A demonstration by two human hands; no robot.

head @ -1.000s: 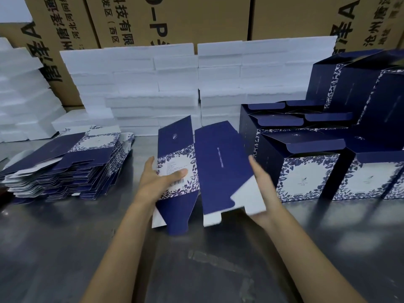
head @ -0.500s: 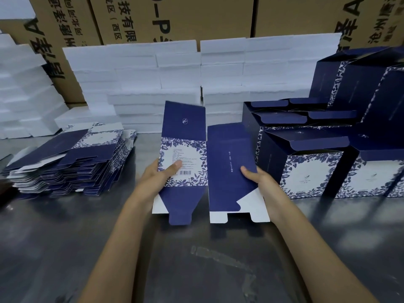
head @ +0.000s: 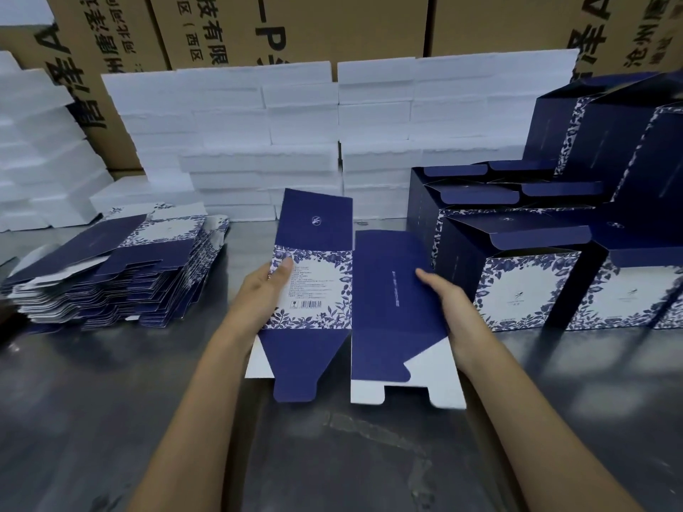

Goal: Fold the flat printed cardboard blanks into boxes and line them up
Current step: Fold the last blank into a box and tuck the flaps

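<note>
both hands grip blank | boxes right, stack left

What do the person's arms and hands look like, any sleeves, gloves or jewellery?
Both forearms are bare as far as the frame shows, with no sleeves in view. The left hand and the right hand wear no gloves. No watch, bracelet or ring is visible, and no markings show. The fingers are uncovered.
</note>
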